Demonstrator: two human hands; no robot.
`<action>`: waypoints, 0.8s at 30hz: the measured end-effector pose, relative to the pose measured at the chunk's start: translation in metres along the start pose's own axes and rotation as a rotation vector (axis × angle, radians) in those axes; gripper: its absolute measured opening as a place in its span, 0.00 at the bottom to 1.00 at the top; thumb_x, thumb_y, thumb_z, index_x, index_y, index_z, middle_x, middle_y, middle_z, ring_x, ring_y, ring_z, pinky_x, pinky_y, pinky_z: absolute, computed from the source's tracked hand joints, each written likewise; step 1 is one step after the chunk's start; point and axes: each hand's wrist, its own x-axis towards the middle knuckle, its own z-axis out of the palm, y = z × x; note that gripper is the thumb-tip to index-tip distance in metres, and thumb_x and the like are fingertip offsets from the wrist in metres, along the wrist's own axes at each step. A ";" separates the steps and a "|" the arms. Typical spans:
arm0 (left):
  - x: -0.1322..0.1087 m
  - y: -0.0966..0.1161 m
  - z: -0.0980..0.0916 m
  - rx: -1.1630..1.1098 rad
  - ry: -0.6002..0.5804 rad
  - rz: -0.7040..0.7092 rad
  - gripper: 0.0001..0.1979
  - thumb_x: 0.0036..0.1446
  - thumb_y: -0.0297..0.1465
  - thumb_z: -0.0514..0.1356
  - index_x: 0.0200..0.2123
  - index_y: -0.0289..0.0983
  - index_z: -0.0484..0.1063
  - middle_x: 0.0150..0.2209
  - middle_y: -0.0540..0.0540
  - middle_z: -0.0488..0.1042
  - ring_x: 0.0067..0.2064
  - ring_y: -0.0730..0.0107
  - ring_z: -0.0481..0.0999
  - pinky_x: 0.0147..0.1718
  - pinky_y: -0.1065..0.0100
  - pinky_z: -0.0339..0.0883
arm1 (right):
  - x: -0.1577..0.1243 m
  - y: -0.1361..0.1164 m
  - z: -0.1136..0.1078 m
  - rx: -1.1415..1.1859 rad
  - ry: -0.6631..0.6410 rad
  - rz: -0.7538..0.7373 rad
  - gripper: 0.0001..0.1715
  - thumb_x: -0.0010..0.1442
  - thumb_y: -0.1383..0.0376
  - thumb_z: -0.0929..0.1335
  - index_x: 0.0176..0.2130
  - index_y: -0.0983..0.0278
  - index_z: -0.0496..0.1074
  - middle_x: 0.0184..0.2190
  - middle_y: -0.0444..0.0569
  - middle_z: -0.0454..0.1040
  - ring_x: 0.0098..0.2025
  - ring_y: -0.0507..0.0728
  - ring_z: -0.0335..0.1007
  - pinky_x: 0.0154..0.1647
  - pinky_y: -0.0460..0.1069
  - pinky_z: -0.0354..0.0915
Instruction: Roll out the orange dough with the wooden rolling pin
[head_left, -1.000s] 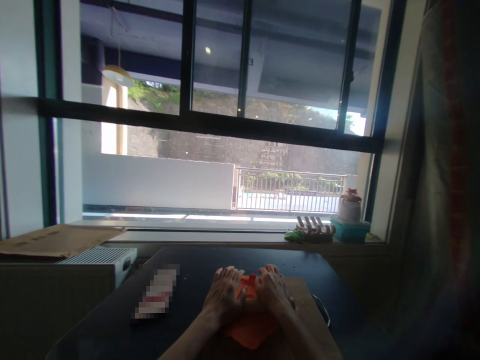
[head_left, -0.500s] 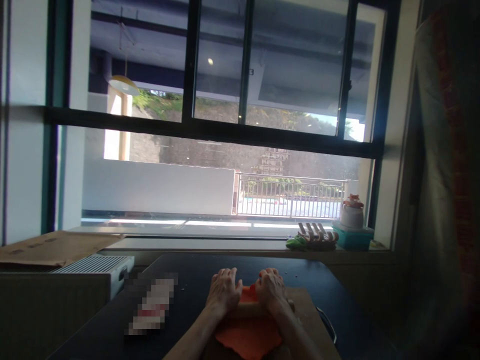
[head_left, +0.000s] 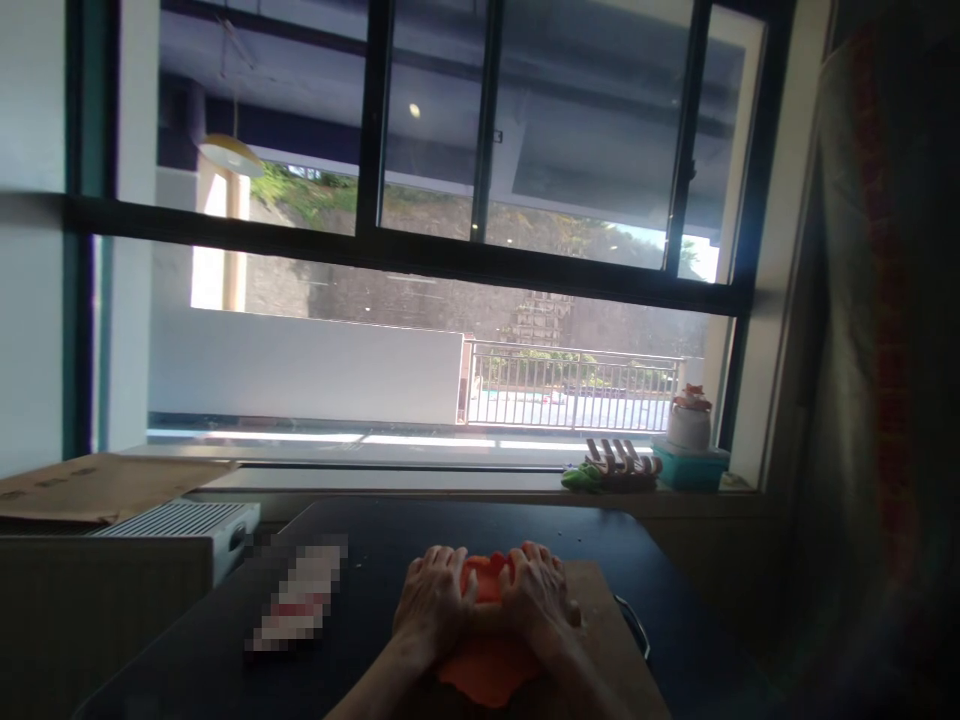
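Both my hands lie side by side on a wooden rolling pin, of which only a short tan piece shows between them. My left hand and my right hand have their fingers curled over it. Under the pin lies a flat sheet of orange dough, and a lump of it shows between my fingertips. The dough rests on a wooden board on a dark table.
A blurred-out pack lies left of my hands. A thin metal loop sits at the board's right edge. Further left stand a white slatted box and cardboard. The windowsill holds a wooden rack, a teal box and a white jar.
My hands moved away over the dough and back, and now sit closer together. The fingers, stretched out a second ago, are now curled. The view shifted slightly.
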 end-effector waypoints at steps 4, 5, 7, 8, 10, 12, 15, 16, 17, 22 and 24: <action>0.003 0.001 -0.001 0.002 0.008 -0.008 0.22 0.61 0.36 0.47 0.53 0.35 0.69 0.51 0.39 0.73 0.54 0.56 0.68 0.53 0.56 0.56 | 0.004 -0.001 0.000 0.015 -0.008 0.007 0.15 0.62 0.62 0.61 0.39 0.61 0.76 0.44 0.53 0.74 0.50 0.61 0.66 0.51 0.53 0.55; 0.007 0.000 0.000 -0.001 0.001 -0.020 0.22 0.61 0.36 0.47 0.54 0.35 0.69 0.52 0.39 0.73 0.55 0.56 0.68 0.54 0.56 0.56 | 0.008 -0.001 0.001 0.023 -0.008 0.007 0.14 0.61 0.63 0.61 0.39 0.62 0.76 0.44 0.53 0.74 0.50 0.61 0.66 0.51 0.53 0.56; 0.017 -0.001 0.001 -0.012 -0.018 -0.047 0.22 0.61 0.36 0.47 0.55 0.34 0.68 0.53 0.39 0.73 0.55 0.56 0.67 0.54 0.57 0.57 | 0.017 0.000 0.004 0.035 -0.002 0.013 0.14 0.61 0.64 0.62 0.39 0.62 0.76 0.44 0.53 0.75 0.49 0.61 0.67 0.51 0.53 0.56; 0.022 -0.002 0.001 -0.017 -0.028 -0.061 0.22 0.61 0.36 0.48 0.55 0.34 0.67 0.53 0.38 0.72 0.56 0.56 0.68 0.54 0.57 0.57 | 0.023 0.000 0.006 0.038 -0.002 0.018 0.14 0.61 0.65 0.62 0.40 0.62 0.76 0.44 0.53 0.75 0.49 0.61 0.67 0.51 0.52 0.56; 0.033 -0.005 0.003 -0.023 -0.042 -0.084 0.22 0.60 0.35 0.49 0.55 0.33 0.67 0.53 0.38 0.73 0.55 0.55 0.68 0.52 0.58 0.59 | 0.033 -0.001 0.009 0.032 -0.011 0.033 0.15 0.61 0.67 0.61 0.41 0.63 0.76 0.44 0.53 0.75 0.49 0.61 0.67 0.50 0.52 0.57; 0.043 -0.007 0.005 -0.024 -0.052 -0.103 0.23 0.59 0.34 0.49 0.55 0.31 0.67 0.53 0.37 0.73 0.55 0.54 0.68 0.51 0.58 0.61 | 0.042 -0.002 0.012 0.019 -0.034 0.044 0.15 0.61 0.68 0.61 0.41 0.63 0.76 0.44 0.53 0.75 0.49 0.61 0.68 0.49 0.52 0.58; 0.049 -0.010 0.008 -0.023 -0.069 -0.126 0.24 0.59 0.33 0.50 0.56 0.31 0.65 0.54 0.36 0.72 0.56 0.54 0.68 0.51 0.58 0.61 | 0.050 -0.002 0.014 -0.002 -0.083 0.058 0.16 0.60 0.68 0.61 0.42 0.64 0.76 0.45 0.55 0.74 0.49 0.62 0.68 0.48 0.53 0.60; 0.049 -0.010 0.008 -0.022 -0.070 -0.127 0.24 0.59 0.33 0.49 0.57 0.31 0.65 0.54 0.36 0.72 0.56 0.55 0.68 0.52 0.58 0.61 | 0.050 -0.002 0.014 -0.005 -0.094 0.059 0.16 0.60 0.68 0.61 0.42 0.64 0.76 0.45 0.55 0.74 0.49 0.62 0.68 0.48 0.53 0.60; 0.047 -0.011 0.008 -0.022 -0.069 -0.121 0.23 0.59 0.33 0.49 0.56 0.31 0.65 0.54 0.37 0.72 0.56 0.55 0.67 0.52 0.59 0.60 | 0.049 -0.002 0.013 -0.005 -0.101 0.059 0.16 0.60 0.68 0.61 0.42 0.65 0.76 0.45 0.55 0.74 0.49 0.62 0.68 0.48 0.53 0.60; 0.030 -0.007 0.006 -0.024 -0.073 -0.089 0.23 0.59 0.35 0.49 0.56 0.33 0.67 0.53 0.37 0.72 0.56 0.55 0.68 0.52 0.58 0.60 | 0.030 -0.003 0.006 0.008 -0.095 0.053 0.15 0.61 0.66 0.62 0.43 0.62 0.76 0.44 0.54 0.75 0.49 0.62 0.69 0.49 0.53 0.60; 0.022 -0.005 0.005 -0.023 -0.072 -0.086 0.23 0.60 0.36 0.48 0.55 0.34 0.67 0.54 0.37 0.72 0.56 0.55 0.68 0.52 0.57 0.59 | 0.020 -0.004 0.001 0.004 -0.067 0.055 0.15 0.61 0.65 0.63 0.45 0.62 0.75 0.46 0.53 0.74 0.50 0.61 0.68 0.50 0.52 0.60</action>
